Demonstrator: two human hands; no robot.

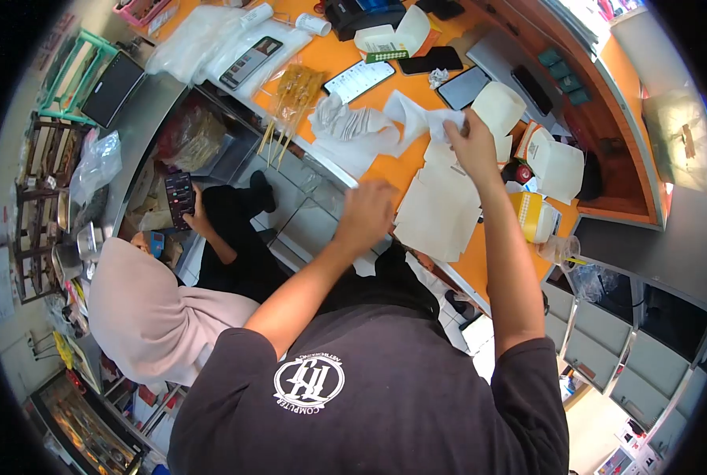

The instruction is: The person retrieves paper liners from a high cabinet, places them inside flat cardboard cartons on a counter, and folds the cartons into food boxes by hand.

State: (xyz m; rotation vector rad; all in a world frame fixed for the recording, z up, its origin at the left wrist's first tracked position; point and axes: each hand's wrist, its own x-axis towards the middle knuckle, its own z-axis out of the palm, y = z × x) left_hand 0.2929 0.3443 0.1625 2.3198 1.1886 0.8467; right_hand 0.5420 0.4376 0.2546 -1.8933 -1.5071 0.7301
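My right hand [473, 146] is closed, with thumb and fingers pinching the edge of a thin white tissue sheet [407, 113] above the orange desk [393, 170]. The sheet trails left toward a crumpled white pile [352, 127]. Lower and to the left, my left hand [365, 212] hovers near the desk's front edge. Motion blurs its fingers, and nothing can be made out in it. Flat off-white paper sheets [439, 207] lie between my two hands, below the tissue. Skewers in a clear bag [296, 93] rest left of the pile.
Phones [359, 81] and open food boxes [542, 162] lie on the desk. A clear plastic cup [557, 252] is at its right end. At left sits another person [144, 309] holding a phone [179, 200]. Drawers [638, 368] stand at lower right.
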